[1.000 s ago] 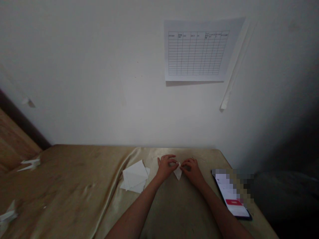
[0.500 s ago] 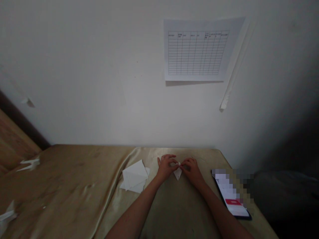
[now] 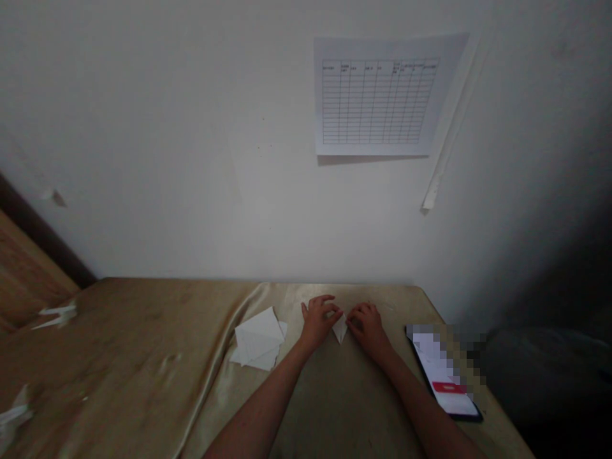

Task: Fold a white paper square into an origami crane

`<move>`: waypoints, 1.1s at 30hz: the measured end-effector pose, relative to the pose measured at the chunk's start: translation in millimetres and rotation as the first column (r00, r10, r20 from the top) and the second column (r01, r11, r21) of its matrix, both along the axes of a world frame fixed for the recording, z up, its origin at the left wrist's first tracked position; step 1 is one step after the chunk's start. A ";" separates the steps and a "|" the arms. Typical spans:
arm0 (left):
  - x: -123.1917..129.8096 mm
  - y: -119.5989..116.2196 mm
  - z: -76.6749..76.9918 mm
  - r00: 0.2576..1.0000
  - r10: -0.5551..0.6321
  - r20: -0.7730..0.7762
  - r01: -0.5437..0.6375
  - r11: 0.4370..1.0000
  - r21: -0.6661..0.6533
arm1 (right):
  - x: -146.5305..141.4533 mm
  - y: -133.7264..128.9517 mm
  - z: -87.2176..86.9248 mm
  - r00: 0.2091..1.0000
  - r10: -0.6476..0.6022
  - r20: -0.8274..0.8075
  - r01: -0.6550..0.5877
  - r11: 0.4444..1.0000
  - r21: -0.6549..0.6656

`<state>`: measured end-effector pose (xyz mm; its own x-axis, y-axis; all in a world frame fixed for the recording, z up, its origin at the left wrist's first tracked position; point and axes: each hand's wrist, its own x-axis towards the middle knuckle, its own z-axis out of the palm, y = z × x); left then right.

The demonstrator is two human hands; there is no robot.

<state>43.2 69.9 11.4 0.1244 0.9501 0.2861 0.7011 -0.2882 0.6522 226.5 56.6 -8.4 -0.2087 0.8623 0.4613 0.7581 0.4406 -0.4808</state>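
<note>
A small folded piece of white paper [image 3: 340, 331] lies on the cloth-covered table, its narrow point facing me. My left hand [image 3: 319, 320] pinches its left upper edge between thumb and forefinger, the other fingers raised and spread. At the paper's right edge, my right hand [image 3: 366, 326] has its thumb and forefinger pressed together, the rest curled. The paper's upper part is partly hidden by the fingertips. Left of my left forearm sits a loose stack of white paper sheets [image 3: 259, 338].
A phone [image 3: 449, 389] with a lit screen lies near the table's right edge. Folded white paper pieces [image 3: 60, 314] rest at the far left. The gold tablecloth [image 3: 138, 357] has a raised crease. A printed table sheet [image 3: 377, 95] hangs on the wall behind.
The fingertips have drawn slightly apart at the top of the folded paper, so more of it shows between them. Everything else stays in place.
</note>
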 end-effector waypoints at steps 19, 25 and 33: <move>-0.3 -2.9 9.9 0.999 0.008 0.031 -0.009 0.999 0.036 | -1.6 -1.5 3.6 0.999 -0.045 -0.009 0.045 0.999 -0.014; -11.1 7.5 5.1 1.000 0.004 0.011 -0.004 0.998 0.065 | 1.7 2.0 -1.7 0.998 -0.054 -0.035 0.053 0.999 -0.013; -29.6 21.4 -0.3 0.980 -0.147 -0.137 0.146 0.989 -0.015 | 10.4 8.7 -13.1 0.993 -0.115 -0.029 0.114 0.993 -0.021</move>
